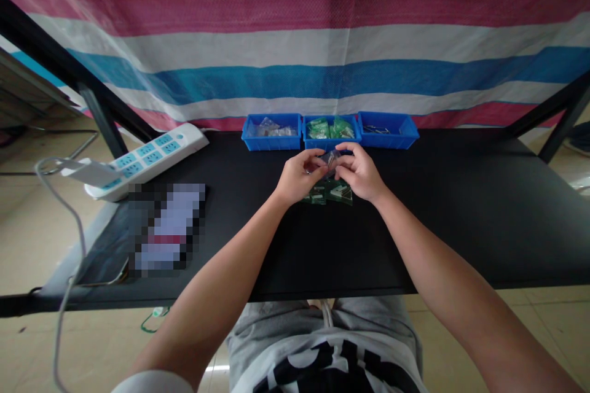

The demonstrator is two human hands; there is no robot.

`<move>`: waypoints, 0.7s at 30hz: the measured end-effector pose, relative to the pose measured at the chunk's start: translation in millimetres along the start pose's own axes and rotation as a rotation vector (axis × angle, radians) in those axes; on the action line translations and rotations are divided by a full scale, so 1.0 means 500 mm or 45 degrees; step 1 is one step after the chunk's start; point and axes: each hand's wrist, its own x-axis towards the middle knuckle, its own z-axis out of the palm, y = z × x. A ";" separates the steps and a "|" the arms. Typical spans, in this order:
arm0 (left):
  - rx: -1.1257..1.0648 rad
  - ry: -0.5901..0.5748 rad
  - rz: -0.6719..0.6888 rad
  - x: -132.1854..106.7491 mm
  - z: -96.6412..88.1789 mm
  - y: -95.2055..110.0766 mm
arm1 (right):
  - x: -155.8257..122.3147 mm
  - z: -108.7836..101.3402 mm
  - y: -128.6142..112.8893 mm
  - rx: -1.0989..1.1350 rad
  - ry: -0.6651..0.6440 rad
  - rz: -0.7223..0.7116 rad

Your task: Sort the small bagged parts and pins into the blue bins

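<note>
My left hand and my right hand meet over the middle of the black table. Both pinch a small clear plastic bag held between their fingertips. Under the hands, small green packets lie on the table. Behind the hands stand three blue bins in a row: the left bin holds clear bags, the middle bin holds green packets, the right bin holds small metal parts.
A white power strip lies at the table's left back, its cable hanging off the left edge. A blurred flat object lies left of my arms. A striped tarp hangs behind the table.
</note>
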 end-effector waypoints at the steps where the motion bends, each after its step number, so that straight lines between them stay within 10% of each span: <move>1: 0.050 0.025 0.014 -0.001 -0.001 0.001 | 0.000 0.001 0.000 -0.030 0.005 -0.003; 7: 0.255 0.255 0.178 0.000 -0.013 0.001 | 0.001 -0.006 -0.004 -0.375 0.234 -0.085; 11: 0.294 0.331 0.360 0.002 -0.014 -0.002 | 0.001 -0.013 -0.010 -0.116 0.020 0.022; 21: 0.277 0.188 0.259 -0.003 -0.015 -0.005 | 0.001 -0.027 -0.008 0.211 0.051 0.017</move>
